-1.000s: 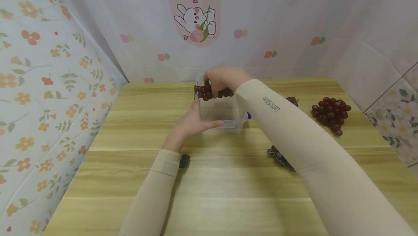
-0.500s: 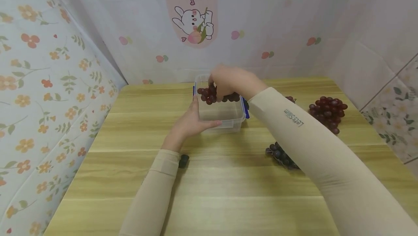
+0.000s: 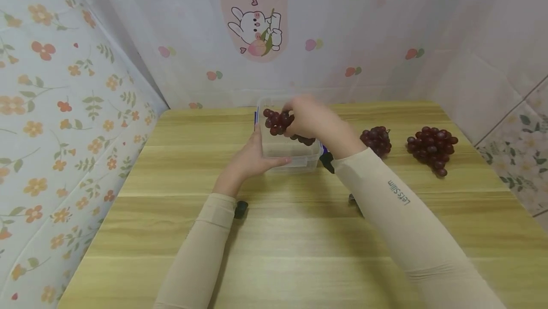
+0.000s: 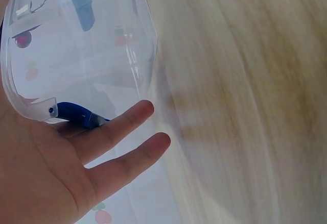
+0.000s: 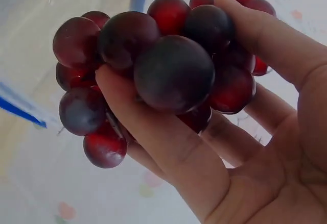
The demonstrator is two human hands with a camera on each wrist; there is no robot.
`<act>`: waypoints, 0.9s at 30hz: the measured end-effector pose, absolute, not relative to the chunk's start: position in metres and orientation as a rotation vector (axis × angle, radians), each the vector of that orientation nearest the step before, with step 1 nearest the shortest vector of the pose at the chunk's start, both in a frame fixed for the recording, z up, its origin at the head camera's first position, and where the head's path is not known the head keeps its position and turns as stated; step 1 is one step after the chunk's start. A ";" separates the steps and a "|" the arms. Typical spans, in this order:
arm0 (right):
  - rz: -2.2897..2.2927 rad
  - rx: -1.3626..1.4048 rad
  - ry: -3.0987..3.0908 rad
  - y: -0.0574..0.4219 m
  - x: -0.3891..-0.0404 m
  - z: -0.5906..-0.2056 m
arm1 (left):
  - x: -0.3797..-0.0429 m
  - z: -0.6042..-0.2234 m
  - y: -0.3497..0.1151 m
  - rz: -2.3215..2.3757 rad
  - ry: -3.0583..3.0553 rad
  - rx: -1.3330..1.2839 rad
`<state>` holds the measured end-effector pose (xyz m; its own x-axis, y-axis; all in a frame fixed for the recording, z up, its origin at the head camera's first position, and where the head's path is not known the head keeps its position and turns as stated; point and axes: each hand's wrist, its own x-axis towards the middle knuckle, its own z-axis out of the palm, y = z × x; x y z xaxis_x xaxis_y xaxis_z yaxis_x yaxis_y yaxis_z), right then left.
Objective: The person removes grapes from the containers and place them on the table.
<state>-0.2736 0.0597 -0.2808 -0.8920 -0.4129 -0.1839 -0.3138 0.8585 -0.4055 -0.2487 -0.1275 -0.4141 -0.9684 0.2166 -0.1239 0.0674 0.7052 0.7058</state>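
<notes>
A bunch of dark red grapes (image 3: pixel 276 121) is gripped in my right hand (image 3: pixel 314 121) over the clear plastic box (image 3: pixel 299 161) at the back of the table. The right wrist view has its fingers and thumb curled round the grapes (image 5: pixel 173 73). At the box's near left corner is my left hand (image 3: pixel 246 162), its thumb stretched along the front rim and index finger up the left side. In the left wrist view, two straight fingers (image 4: pixel 120 127) lie beside the box wall and its blue clip (image 4: pixel 76 113). The right hand hides part of the bunch and box.
On the right of the table lie one red grape bunch (image 3: pixel 376 141) and another, larger one (image 3: pixel 432 147). A dark bunch (image 3: pixel 353 199) is mostly covered by the right sleeve (image 3: pixel 398 209). A patterned curtain (image 3: pixel 321 62) hangs behind the table.
My right hand has shifted a little to the right and toward me over the box with the grapes. The right forearm has swung, uncovering the middle red bunch. My left hand stays put.
</notes>
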 end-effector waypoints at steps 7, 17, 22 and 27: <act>-0.812 -0.484 2.777 0.070 -0.261 -0.296 | -0.248 -0.414 -0.127 1.085 2.712 0.218; -1.314 -0.331 2.727 0.072 -0.232 -0.318 | -0.252 -0.417 -0.129 1.189 2.693 0.288; -1.517 -0.247 2.668 0.074 -0.223 -0.330 | -0.252 -0.417 -0.128 1.222 2.676 0.304; -1.662 -0.176 2.666 0.081 -0.221 -0.338 | -0.250 -0.417 -0.127 1.202 2.679 0.240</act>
<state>-0.2206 0.0806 -0.3379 -0.9938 -0.0922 0.0628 -0.0970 0.4358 -0.8948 -0.2505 -0.1267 -0.4166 -0.9677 0.2263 -0.1110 0.0675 0.6569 0.7510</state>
